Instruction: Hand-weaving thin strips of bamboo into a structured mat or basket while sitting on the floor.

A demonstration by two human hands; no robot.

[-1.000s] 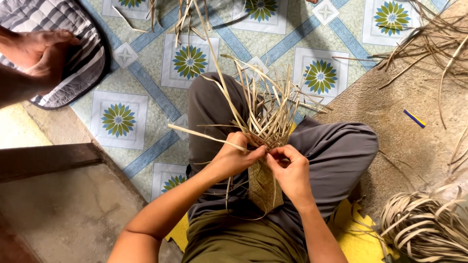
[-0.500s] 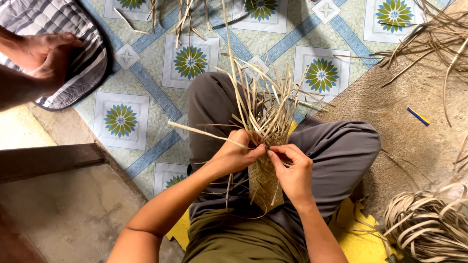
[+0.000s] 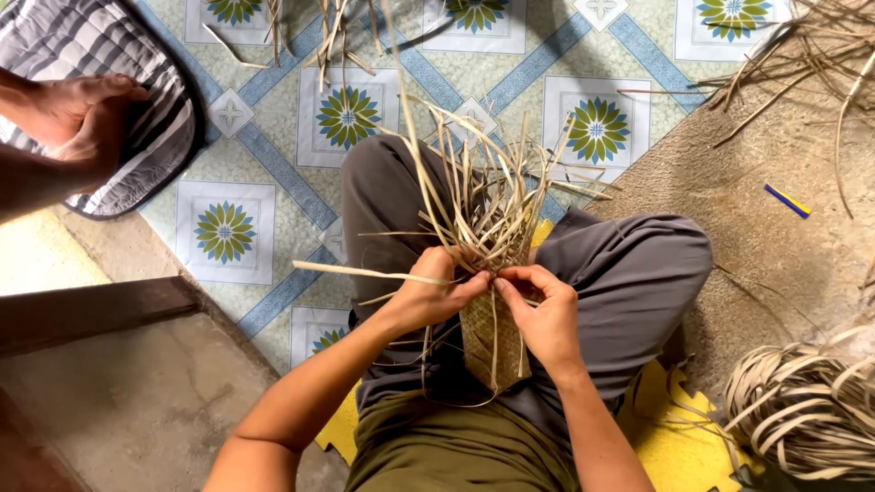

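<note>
arms: bare from above the elbow down, no sleeves in view
left hand [image 3: 436, 293]: bare, no glove, ring or watch
right hand [image 3: 545, 314]: bare, no glove, no wristband
top: olive green cloth at the waist
trousers [image 3: 629, 273]: grey, loose, creased at the knees

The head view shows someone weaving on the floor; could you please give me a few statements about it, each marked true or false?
1. Both hands, left hand and right hand, pinch strips at the top of the woven piece. True.
2. The woven piece rests on a table. False: it sits on the person's lap.
3. A coil of strips lies at the person's right. True.
4. The striped cushion lies under the woven piece. False: it lies apart, at upper left.
5. The floor tiles are plain. False: they bear flower patterns.
</note>
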